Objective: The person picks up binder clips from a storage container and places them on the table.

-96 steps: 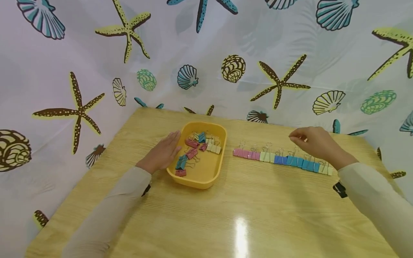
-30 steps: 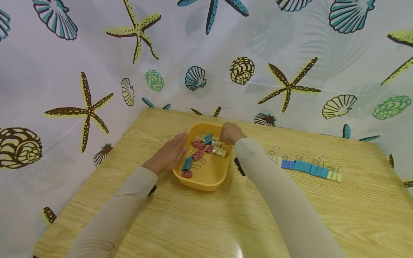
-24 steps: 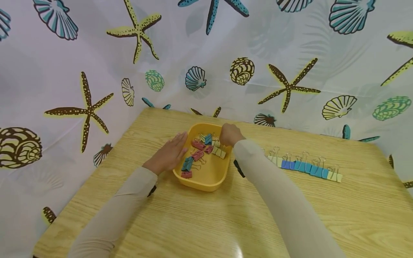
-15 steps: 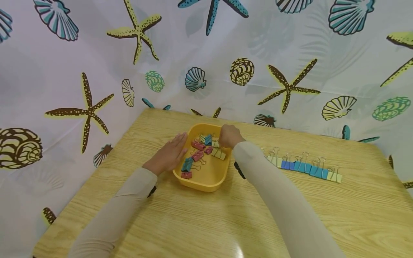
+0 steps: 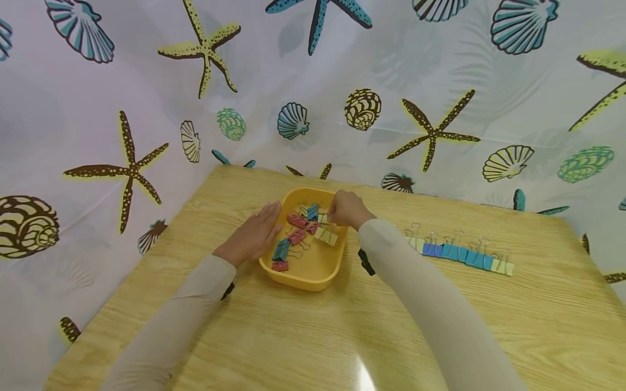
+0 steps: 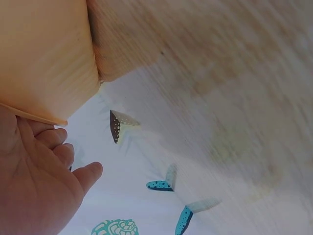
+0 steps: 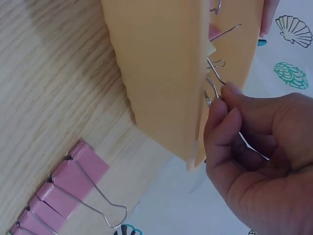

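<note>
Several binder clips (image 5: 297, 237) lie in a yellow tray (image 5: 313, 283) near the worktop's (image 5: 264, 336) far edge; the left hand (image 5: 253, 234), straight-fingered, touches it, likely for steadiness; the right hand (image 5: 348, 209) pinches a clip's wire handle (image 7: 216, 71), probably the readiest hold.

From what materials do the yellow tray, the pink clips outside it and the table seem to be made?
Yellow tray: probably satin plastic; evenly coloured, smoothly rounded walls.
Pink clips: likely painted metal, slightly glossy; thin, crisp edges.
Table: wood or wood-look laminate, semi-gloss; grain and a bright reflection show, but I cannot tell which.
</note>
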A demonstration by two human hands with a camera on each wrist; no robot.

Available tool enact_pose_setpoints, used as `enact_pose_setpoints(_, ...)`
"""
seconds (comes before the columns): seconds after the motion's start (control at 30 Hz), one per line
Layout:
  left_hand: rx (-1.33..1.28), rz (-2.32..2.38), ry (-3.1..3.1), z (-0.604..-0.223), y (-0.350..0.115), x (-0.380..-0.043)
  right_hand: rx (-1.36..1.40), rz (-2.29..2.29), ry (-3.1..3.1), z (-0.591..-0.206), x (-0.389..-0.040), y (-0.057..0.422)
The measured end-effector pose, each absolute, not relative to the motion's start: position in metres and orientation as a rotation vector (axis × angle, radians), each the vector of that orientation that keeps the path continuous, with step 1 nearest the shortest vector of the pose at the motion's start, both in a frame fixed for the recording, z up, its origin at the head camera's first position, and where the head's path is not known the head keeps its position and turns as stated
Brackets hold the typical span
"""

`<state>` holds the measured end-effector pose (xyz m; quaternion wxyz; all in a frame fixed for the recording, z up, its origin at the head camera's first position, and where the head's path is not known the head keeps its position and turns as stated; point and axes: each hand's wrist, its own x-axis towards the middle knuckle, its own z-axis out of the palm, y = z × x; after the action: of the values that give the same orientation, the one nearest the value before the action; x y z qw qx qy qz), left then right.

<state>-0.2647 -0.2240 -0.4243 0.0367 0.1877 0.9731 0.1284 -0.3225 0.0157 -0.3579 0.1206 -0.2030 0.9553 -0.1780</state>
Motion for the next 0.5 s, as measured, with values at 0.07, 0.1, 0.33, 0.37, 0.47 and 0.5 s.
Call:
enact_pose_setpoints(0.07, 0.569, 0.39, 2.986, -0.425, -0.225, -0.264, -0.61, -0.553, 2.778, -0.359, -0.32, 0.017)
enact_pose_setpoints(0.1, 0.568, 0.391, 2.984, -0.425, -0.225, -0.264, -0.617, -0.568, 2.772, -0.359, -0.319, 0.017)
enact_pose_setpoints(0.33, 0.581, 0.398, 2.985, -0.426, -0.226, -0.263, -0.667, -0.636, 2.748, -0.349, -0.311, 0.024)
enact_pose_setpoints(0.37, 0.58, 0.399, 2.984, -0.425, -0.226, -0.263, -0.681, -0.663, 2.745, -0.346, -0.31, 0.026)
enact_pose_setpoints(0.47, 0.584, 0.416, 2.976, -0.423, -0.225, -0.263, -0.715, -0.759, 2.729, -0.334, -0.305, 0.036)
enact_pose_setpoints(0.5, 0.586, 0.419, 2.976, -0.423, -0.225, -0.263, -0.728, -0.788, 2.731, -0.33, -0.304, 0.04)
